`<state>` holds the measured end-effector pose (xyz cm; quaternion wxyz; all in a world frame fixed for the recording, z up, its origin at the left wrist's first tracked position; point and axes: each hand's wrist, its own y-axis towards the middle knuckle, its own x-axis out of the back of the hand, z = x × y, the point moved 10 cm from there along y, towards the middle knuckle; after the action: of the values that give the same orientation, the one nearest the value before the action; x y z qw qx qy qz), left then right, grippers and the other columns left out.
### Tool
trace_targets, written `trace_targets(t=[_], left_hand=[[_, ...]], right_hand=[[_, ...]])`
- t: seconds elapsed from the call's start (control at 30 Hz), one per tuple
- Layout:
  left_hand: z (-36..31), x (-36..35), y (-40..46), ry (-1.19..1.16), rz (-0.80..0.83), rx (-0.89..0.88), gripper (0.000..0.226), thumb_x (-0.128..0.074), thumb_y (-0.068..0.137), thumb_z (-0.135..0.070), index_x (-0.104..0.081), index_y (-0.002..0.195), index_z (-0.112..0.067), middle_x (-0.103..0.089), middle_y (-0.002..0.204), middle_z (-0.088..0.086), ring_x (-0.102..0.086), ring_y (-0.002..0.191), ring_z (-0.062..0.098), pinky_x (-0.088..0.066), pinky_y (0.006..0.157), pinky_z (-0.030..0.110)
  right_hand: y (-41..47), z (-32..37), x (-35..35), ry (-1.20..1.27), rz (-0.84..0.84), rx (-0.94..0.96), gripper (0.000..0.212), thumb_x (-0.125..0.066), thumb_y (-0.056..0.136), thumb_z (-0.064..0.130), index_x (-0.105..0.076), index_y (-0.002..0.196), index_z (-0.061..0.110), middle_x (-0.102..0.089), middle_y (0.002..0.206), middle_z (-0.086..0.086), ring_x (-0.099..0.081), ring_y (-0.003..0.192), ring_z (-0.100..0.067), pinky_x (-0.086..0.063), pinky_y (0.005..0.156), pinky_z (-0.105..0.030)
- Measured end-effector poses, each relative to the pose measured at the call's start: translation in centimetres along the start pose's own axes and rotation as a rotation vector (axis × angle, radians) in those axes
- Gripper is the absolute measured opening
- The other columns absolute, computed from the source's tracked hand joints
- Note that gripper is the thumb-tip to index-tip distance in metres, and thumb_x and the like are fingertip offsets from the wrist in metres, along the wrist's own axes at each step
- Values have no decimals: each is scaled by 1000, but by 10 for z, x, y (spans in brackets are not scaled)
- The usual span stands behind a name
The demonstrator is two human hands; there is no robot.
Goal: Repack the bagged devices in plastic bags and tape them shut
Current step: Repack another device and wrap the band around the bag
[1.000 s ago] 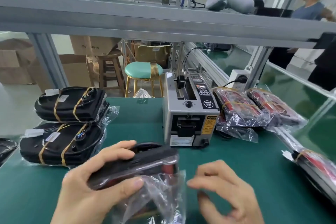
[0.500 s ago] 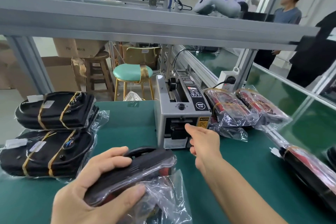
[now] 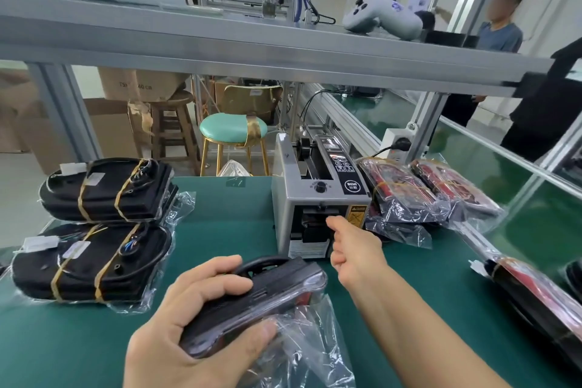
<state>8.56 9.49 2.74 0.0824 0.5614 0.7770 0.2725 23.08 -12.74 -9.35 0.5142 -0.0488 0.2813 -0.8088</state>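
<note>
Left hand (image 3: 201, 321) grips bagged device (image 3: 252, 302); right hand (image 3: 356, 249) seemingly touches dispenser (image 3: 315, 198)

Glossy, crinkled clear plastic bag (image 3: 302, 346) wraps a matt black plastic device (image 3: 252, 302), the tape dispenser (image 3: 315, 198) is smooth brushed grey metal, and the bench (image 3: 94, 350) wears a smooth, matt green mat.

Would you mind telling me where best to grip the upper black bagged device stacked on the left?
Probably across the middle of the upper black bagged device, between its two gold bands, coming from above. It lies flat on the lower bagged device, its long sides exposed; the loose bag end to its right gives no firm hold.
</note>
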Motion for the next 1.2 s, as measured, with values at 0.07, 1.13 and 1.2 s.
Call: trace_targets(t=[0.07, 1.13, 1.2], left_hand=[[-1, -1, 0, 46, -21, -20, 40, -77, 45, -47, -71, 81, -32, -69, 100, -19, -65, 80, 2, -45, 70, 2], [-24, -17, -5, 233, -155, -144, 27, -78, 52, -35, -71, 74, -21, -67, 93, -6, -55, 87, 7, -38, 81, 4], [-25, -18, -7, 236, -183, -163, 27, -77, 55, -34, -71, 75, -17, -65, 92, -3, -58, 85, 16, -41, 77, 8]], right_hand=[[1, 0, 1, 62, 89, -20, 33, -64, 86, 7, -42, 66, 19, -25, 45, 8, -16, 33, -4, -14, 32, -15], [-123, 44, -21, -360, 579, 222, 20, -83, 47, 25, -78, 66, 23, -70, 80, 14, -61, 70, 3, -35, 74, -22], [-134, 36, -26, -366, 633, 208, 24, -80, 53, 24, -79, 73, 11, -71, 101, 10, -64, 74, 7, -43, 66, -14]])
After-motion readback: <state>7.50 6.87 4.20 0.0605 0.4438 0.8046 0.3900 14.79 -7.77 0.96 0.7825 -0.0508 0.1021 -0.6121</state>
